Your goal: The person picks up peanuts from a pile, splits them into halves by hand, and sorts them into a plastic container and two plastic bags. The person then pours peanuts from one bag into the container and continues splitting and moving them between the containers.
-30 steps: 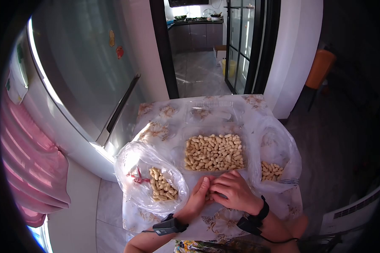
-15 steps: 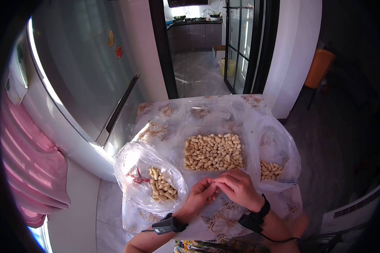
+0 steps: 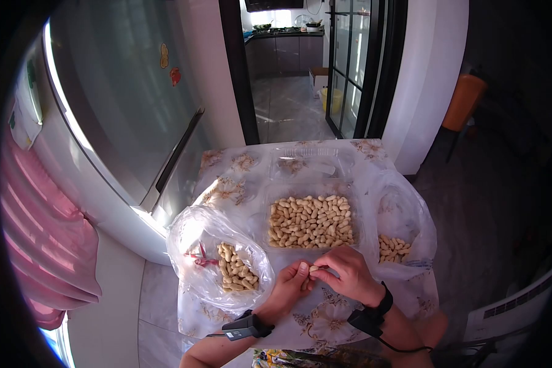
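My left hand (image 3: pixel 287 288) and my right hand (image 3: pixel 348 274) meet over the near edge of the table, both pinching one peanut (image 3: pixel 313 268) between their fingertips. Just beyond them stands a clear plastic tray (image 3: pixel 265 211) filled with peanuts in the shell. A clear plastic bag (image 3: pixel 196 245) with several peanuts lies to the left of my left hand. Another clear bag (image 3: pixel 405 211) with a few peanuts lies to the right of my right hand. Both wrists wear dark bands.
The small table carries a floral cloth (image 3: pixel 227 187) under a clear cover. A large silver fridge (image 3: pixel 116 104) stands close on the left. A doorway ahead opens onto a kitchen floor (image 3: pixel 288 110). An orange chair (image 3: pixel 463 101) is at the far right.
My hands rose slightly off the table and now hold a single peanut up between the fingertips; a second ago they rested lower with fingers curled together.
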Demonstrator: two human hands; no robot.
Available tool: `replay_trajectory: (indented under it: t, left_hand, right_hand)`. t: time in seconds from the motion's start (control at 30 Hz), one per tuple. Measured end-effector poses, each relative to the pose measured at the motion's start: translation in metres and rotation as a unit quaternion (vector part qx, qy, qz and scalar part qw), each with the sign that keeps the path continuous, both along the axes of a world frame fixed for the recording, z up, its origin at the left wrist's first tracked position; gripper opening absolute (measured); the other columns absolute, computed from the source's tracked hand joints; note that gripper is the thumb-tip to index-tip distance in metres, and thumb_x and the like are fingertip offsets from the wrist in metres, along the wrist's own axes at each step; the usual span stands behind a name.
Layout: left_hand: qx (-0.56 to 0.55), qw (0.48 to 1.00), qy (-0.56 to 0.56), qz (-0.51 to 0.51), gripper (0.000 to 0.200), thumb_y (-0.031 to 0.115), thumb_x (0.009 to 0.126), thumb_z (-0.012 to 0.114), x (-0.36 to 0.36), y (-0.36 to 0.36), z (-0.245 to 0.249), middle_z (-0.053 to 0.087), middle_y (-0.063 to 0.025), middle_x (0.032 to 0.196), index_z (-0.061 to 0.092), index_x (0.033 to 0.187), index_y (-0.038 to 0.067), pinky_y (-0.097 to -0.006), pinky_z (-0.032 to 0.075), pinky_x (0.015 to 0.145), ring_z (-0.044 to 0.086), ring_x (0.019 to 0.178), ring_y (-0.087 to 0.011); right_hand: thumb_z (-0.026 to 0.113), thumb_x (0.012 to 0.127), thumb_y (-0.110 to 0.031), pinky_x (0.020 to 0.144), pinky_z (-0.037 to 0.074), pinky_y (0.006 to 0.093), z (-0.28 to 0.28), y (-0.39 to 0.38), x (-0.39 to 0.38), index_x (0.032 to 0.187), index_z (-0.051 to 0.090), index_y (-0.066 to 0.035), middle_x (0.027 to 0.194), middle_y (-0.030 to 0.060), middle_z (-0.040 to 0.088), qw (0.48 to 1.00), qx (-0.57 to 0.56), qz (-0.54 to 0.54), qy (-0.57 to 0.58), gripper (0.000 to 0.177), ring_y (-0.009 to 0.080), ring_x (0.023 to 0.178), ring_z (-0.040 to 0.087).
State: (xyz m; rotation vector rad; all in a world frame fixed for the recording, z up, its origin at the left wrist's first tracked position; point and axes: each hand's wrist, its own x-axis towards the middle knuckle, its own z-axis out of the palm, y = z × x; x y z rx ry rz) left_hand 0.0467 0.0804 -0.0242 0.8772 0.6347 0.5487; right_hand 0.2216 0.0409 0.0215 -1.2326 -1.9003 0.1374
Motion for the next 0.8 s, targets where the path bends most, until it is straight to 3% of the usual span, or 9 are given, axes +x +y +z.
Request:
replay_trajectory:
  t: [0.27,0.43,0.5,0.8]
  left_hand:
    - [-0.022,0.998,-0.046,0.024,0.015,0.026,0.102,0.055,0.0006,0.0008,0.0024,0.054,0.0051,0.084,0.056,0.107,0.012,-0.0182,0.038,0.062,0.048,0.071,-0.0042]
    - [0.007,0.999,-0.031,0.010,0.013,0.023,0.102,0.055,-0.0012,0.0016,-0.0026,0.055,0.0049,0.086,0.056,0.109,0.012,-0.0181,0.040,0.064,0.048,0.072,-0.0043]
    - [0.002,0.999,-0.038,0.004,0.013,0.022,0.102,0.055,-0.0014,0.0016,-0.0039,0.055,0.0047,0.087,0.055,0.109,0.012,-0.0181,0.040,0.065,0.049,0.073,-0.0044]
    - [-0.032,0.999,-0.035,0.006,0.019,0.029,0.102,0.054,-0.0002,0.0016,-0.0059,0.055,0.0037,0.091,0.054,0.110,0.012,-0.0184,0.041,0.069,0.049,0.076,-0.0054]
  right_hand:
    - [0.079,0.078,-0.013,0.057,0.045,0.0369,-0.0002,0.0004,0.0007,0.080,0.062,-0.007,0.072,0.0069,0.062,0.999,0.021,-0.020,0.032,0.018,0.0264,0.064,0.060]
    - [0.076,0.081,-0.017,0.058,0.048,0.0370,0.0025,-0.0008,0.0008,0.079,0.061,-0.008,0.072,0.0069,0.064,0.999,0.016,-0.037,0.009,0.017,0.0255,0.066,0.062]
    - [0.076,0.079,-0.010,0.057,0.045,0.0365,0.0029,-0.0002,0.0001,0.082,0.064,-0.006,0.071,0.0074,0.062,0.999,0.023,-0.029,0.022,0.013,0.0264,0.064,0.061]
    - [0.074,0.080,-0.010,0.062,0.047,0.0363,0.0032,0.0011,0.0007,0.091,0.069,-0.009,0.073,0.0075,0.064,1.000,0.020,-0.018,-0.008,0.012,0.0266,0.067,0.062]
